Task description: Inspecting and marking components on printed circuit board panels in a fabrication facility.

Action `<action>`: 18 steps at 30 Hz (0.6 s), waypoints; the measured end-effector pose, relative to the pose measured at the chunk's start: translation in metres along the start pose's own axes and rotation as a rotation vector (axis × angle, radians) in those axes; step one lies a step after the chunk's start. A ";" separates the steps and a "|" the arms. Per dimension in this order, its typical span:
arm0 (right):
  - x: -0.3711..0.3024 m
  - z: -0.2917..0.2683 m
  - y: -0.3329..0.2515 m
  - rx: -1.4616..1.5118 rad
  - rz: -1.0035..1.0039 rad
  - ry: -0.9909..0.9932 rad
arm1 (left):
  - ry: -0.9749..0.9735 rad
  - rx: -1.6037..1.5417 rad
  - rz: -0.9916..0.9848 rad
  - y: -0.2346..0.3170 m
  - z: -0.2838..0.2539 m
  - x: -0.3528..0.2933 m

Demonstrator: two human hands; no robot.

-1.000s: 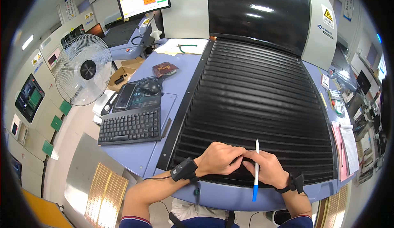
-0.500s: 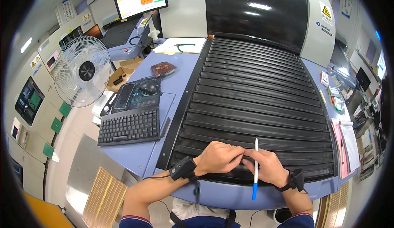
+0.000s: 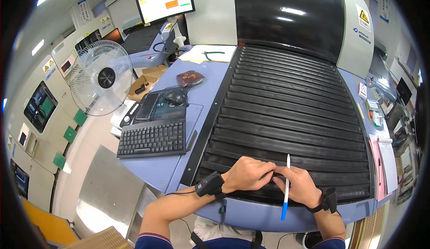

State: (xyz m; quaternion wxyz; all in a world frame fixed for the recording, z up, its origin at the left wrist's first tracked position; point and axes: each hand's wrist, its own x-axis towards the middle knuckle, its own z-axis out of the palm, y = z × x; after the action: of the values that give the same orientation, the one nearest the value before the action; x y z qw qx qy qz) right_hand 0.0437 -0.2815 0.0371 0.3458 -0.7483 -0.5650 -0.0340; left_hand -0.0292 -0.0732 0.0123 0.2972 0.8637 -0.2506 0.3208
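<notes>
My left hand (image 3: 248, 173) is closed over the near end of the black ridged bed (image 3: 291, 101), its fingertips meeting those of my right hand. Whatever they pinch, if anything, is hidden or too small to name. A white pen with a blue end (image 3: 286, 184) is held in my right hand (image 3: 302, 187), its blue end toward me and its pointed white end away. Both wrists wear black strapped devices; a cable runs from the left one (image 3: 209, 184).
At the left lie a black keyboard (image 3: 152, 138), a mouse (image 3: 174, 97), a phone (image 3: 148, 106) and a dark red packet (image 3: 190, 78). A fan (image 3: 101, 78) stands beyond. Green-handled pliers (image 3: 210, 54) rest on white paper. A notepad (image 3: 388, 166) lies right of the bed.
The whole view has shifted, so the scene sits farther right in the picture. My hands stay together over the bed's near end, and the pen remains in my right hand.
</notes>
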 end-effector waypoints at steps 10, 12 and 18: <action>-0.001 0.000 0.001 0.001 0.013 -0.004 | -0.020 -0.003 -0.031 0.000 0.001 -0.001; 0.000 0.001 0.001 0.007 0.001 -0.007 | -0.030 0.008 -0.045 0.001 -0.001 -0.003; 0.001 -0.003 -0.004 0.022 0.006 0.003 | -0.019 -0.013 -0.042 0.003 -0.001 0.000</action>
State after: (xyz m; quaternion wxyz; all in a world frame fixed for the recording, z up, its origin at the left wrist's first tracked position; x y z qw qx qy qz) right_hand 0.0417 -0.2821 0.0414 0.3553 -0.7459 -0.5627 -0.0280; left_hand -0.0312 -0.0744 0.0144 0.3070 0.8698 -0.2372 0.3047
